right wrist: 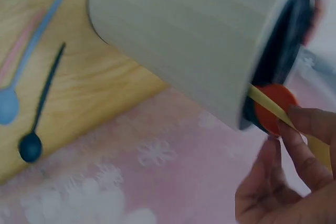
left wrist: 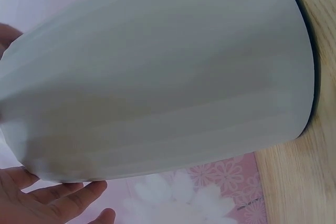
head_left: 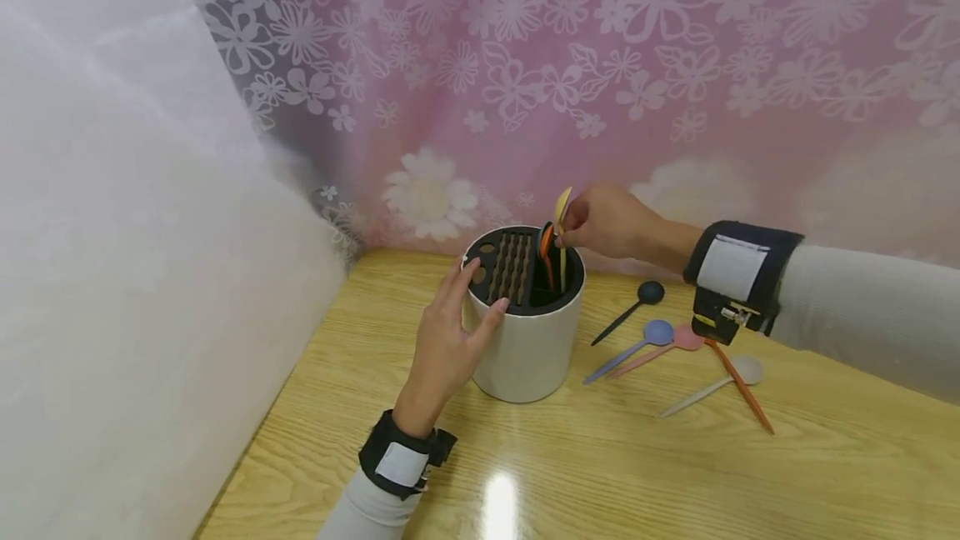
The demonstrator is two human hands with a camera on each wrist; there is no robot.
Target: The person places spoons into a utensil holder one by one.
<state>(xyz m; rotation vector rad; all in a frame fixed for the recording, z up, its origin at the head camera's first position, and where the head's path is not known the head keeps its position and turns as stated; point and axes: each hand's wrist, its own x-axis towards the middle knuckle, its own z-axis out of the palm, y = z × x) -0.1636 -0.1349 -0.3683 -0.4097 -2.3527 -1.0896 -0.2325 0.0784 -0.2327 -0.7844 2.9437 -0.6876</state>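
A white round utensil holder [head_left: 525, 361] with a black slotted top stands on the wooden table. My right hand [head_left: 611, 222] pinches a yellow spoon [head_left: 562, 205] by its handle, bowl up, with the handle's lower end inside the holder's open compartment. Beside it in that compartment is an orange spoon [right wrist: 281, 103], with a dark utensil close behind. My left hand [head_left: 448, 336] rests against the holder's near left rim, fingers and thumb spread over the edge. In the left wrist view the holder's wall [left wrist: 173, 82] fills most of the picture.
Right of the holder lie a dark spoon [head_left: 650, 292], a blue spoon [head_left: 658, 332], a pink spoon [head_left: 684, 337] and a pale spoon [head_left: 746, 370]. A thin orange stick-like utensil [head_left: 742, 390] crosses the pale one. A pink floral curtain [head_left: 510, 65] hangs behind; white sheeting [head_left: 135, 232] stands left.
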